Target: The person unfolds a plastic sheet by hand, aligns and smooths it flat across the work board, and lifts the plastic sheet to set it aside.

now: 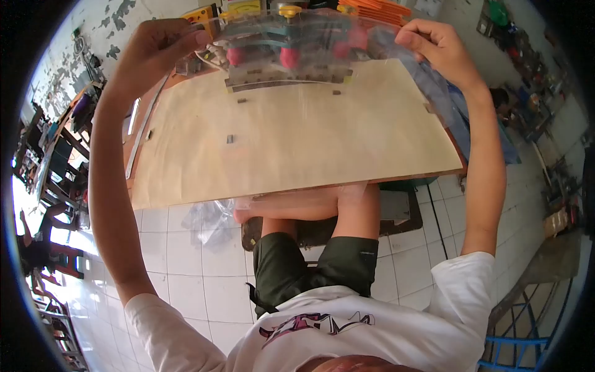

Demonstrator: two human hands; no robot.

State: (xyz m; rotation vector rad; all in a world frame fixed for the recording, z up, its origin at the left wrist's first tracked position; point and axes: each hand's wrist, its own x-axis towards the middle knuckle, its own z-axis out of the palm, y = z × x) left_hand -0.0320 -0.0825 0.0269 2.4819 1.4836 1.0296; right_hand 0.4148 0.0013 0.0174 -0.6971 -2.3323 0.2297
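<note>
My left hand [164, 49] is raised at the upper left, thumb and fingers pinched on one top corner of a clear plastic sheet [381, 43]. At the upper right, my right hand [437, 49] pinches the opposite corner. Stretched between both hands, the see-through sheet hangs over the far part of a tan-covered table [347, 139]; its lower edge is hard to make out. Through it shows a clamp-like device [288, 77] with pink and yellow knobs. Several small dark pieces, one of them a little block [230, 139], lie on the tan surface.
A long metal strip [146, 127] lies along the table's left edge. Orange items [378, 8] and a yellow meter [242, 6] stand at the back. Bluish plastic [427, 80] drapes at the right. Crumpled clear plastic [211, 223] hangs below the front edge.
</note>
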